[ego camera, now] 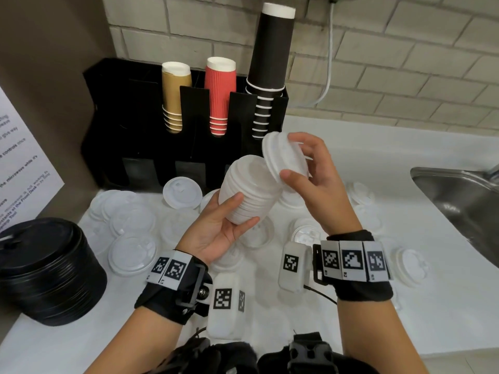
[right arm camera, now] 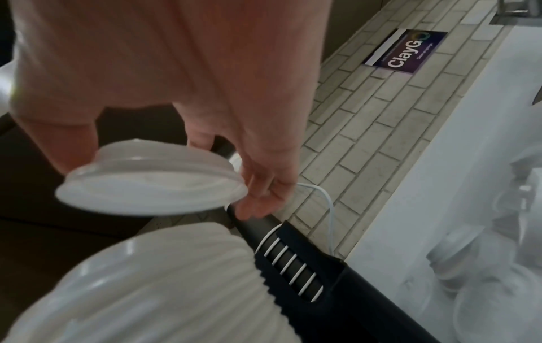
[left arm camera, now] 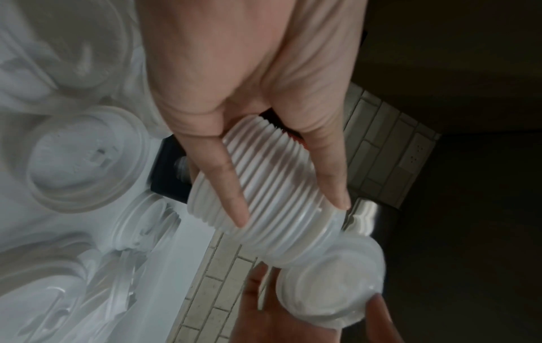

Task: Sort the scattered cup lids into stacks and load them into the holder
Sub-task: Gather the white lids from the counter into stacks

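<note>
1. One stack of black lids (ego camera: 47,268) at far left on the white counter (ego camera: 405,306), smooth glossy discs, count unreadable.
2. Loose white lids (ego camera: 132,252) scattered flat across the counter, translucent round plastic with raised rims; over ten, exact count unclear.
3. One black holder (ego camera: 140,125) against the grey brick-tile wall (ego camera: 405,49). Three cup stacks stand in its top slots: gold ribbed (ego camera: 175,95), red ribbed (ego camera: 220,93), black smooth with white rims (ego camera: 270,63).
4. Left hand (ego camera: 216,230), palm up above the counter, fingers curled round a ribbed stack of white lids (ego camera: 248,190) held on its side in front of the holder.
5. Right hand (ego camera: 313,182) pinches one single white lid (ego camera: 283,157) between thumb and fingers, tilted, its rim just beside the stack's open end; contact unclear.
6. One stainless sink (ego camera: 459,195) at the right edge.
7. One white cable (ego camera: 328,63) hangs down the wall.
</note>
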A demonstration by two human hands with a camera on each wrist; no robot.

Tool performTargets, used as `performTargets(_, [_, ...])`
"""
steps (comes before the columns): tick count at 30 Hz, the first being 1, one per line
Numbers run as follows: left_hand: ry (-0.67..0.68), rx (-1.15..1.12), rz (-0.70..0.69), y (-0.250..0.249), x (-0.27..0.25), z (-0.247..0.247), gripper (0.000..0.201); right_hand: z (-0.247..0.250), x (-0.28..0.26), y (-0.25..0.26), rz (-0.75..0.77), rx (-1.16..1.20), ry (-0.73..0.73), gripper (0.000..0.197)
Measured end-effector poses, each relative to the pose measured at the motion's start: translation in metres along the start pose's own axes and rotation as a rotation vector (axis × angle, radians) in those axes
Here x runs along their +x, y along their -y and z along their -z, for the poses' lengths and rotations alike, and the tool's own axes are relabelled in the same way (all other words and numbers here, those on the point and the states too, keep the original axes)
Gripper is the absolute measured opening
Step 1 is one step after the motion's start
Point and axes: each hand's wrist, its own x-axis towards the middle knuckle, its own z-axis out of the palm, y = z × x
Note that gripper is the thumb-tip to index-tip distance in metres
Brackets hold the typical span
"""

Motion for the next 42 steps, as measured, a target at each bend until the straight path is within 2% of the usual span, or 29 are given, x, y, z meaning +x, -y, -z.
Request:
performTargets(3, [0.020, 0.018, 0.007, 0.001, 0.000, -0.001, 0.051, 0.002, 0.000, -0.006, -0.062, -0.082, 0.054, 0.039])
performTargets(10, [0.037, 0.047, 0.026, 0.006, -0.002, -0.002, 0.042, -0.002, -0.006, -0.012, -0.097, -0.083, 0.115, 0.036])
performTargets(18, [0.054, 0.013, 0.048, 0.013, -0.006, -0.005, 0.045, 0.003, -0.014, -0.015, -0.090, -0.176, 0.088, 0.043])
performTargets(23, [0.060, 0.025, 0.067, 0.014, -0.009, -0.008, 0.061, 0.005, -0.018, -0.014, -0.072, -0.205, 0.074, 0.045])
performTargets(26, [0.057, 0.046, 0.079, 0.014, -0.010, -0.009, 0.053, 0.007, -0.020, -0.013, -0.076, -0.228, 0.073, 0.045])
performTargets(42, [0.112, 0.077, 0.088, 0.014, -0.015, -0.008, 0.048, 0.010, -0.022, -0.008, -0.059, -0.344, 0.144, 0.053])
